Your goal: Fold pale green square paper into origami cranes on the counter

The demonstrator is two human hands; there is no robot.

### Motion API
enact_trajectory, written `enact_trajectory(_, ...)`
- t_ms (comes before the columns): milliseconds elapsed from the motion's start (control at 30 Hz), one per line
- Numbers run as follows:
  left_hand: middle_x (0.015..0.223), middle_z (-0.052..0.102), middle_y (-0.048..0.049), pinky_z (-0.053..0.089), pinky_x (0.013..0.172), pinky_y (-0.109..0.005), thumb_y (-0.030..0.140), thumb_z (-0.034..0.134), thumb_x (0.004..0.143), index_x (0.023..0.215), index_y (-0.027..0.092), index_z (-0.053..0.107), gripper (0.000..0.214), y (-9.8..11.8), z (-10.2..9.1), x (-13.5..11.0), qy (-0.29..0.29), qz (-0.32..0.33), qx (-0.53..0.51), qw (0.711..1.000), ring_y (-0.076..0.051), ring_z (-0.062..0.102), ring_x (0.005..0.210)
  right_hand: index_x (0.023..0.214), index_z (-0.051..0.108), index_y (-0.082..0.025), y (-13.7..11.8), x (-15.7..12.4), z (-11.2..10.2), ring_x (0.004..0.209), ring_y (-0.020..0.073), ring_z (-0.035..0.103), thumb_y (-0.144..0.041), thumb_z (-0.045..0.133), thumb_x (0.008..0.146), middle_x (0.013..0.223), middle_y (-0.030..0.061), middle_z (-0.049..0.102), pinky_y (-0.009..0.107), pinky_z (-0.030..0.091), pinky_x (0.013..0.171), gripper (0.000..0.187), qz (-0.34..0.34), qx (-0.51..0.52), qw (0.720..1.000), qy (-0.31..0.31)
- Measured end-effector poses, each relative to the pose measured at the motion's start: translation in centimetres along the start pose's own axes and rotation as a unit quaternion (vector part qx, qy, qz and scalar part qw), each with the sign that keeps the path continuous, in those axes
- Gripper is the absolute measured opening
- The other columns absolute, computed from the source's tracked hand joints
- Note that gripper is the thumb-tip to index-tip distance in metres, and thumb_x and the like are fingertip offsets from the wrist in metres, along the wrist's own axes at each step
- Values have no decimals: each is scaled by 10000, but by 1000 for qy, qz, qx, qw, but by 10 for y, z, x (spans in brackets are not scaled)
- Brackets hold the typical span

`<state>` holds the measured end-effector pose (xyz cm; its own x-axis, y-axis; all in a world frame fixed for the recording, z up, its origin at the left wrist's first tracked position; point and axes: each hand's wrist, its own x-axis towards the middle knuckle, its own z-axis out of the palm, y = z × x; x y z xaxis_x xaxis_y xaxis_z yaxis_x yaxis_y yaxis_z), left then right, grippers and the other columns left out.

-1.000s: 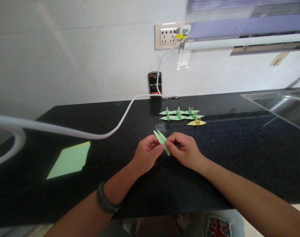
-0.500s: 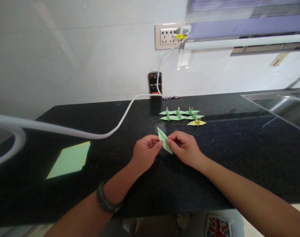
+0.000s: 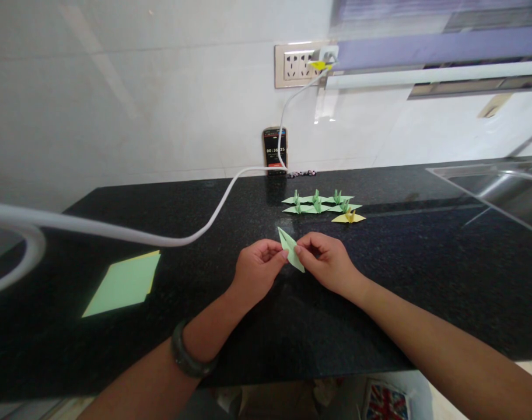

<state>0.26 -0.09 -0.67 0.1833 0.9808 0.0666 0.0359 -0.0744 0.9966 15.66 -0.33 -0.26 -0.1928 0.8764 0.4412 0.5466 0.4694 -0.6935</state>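
A folded piece of light green origami paper is held just above the dark counter, its long axis slanting down to the right. My left hand pinches its left side between thumb and fingers. On the opposite side, my right hand grips the paper the same way. Beyond the hands stand several green paper cranes in two rows, with a yellow paper crane in front at the right. A stack of green and yellow paper sheets lies to the left.
A white cable runs across the left side up to a wall socket. A phone showing a timer leans against the wall, with a beaded strap beside it. A metal sink is set in the black counter at right.
Both hands keep their grip in nearly the same place. The folded paper has turned slightly, and a crease along it shows a little more open.
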Motion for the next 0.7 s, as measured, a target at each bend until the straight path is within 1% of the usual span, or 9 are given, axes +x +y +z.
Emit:
enact_trajectory(233,726,629,-34,470,629,-258,259,554,700,801,131,569,164,-1,0,-1,-11,19,-12,1000,-131,591,654,672,550,-153,-2,0,-1,526,92,466,-197,484,750,576,-7,524,201,354,497,111,-1,-3,1000,-23)
enact_trajectory(400,753,633,-40,475,646,-261,257,542,714,838,135,567,176,-2,1,-2,-19,37,-9,999,-135,597,678,656,534,-153,-4,0,-1,516,90,452,-198,468,762,562,-11,505,203,346,493,133,-1,-2,1000,-23)
enact_trajectory(567,750,640,-42,475,636,-256,268,545,714,826,133,580,179,0,0,-2,-24,37,4,999,-131,594,661,645,526,-154,-2,-1,0,512,89,449,-214,474,760,560,-12,506,199,352,485,140,18,19,999,-27)
enact_trajectory(700,755,643,-39,473,647,-255,270,565,700,806,142,596,169,0,0,-2,-33,45,23,998,-134,594,672,660,529,-153,1,-1,2,512,87,439,-268,491,765,568,-13,500,194,352,472,160,30,42,998,-36)
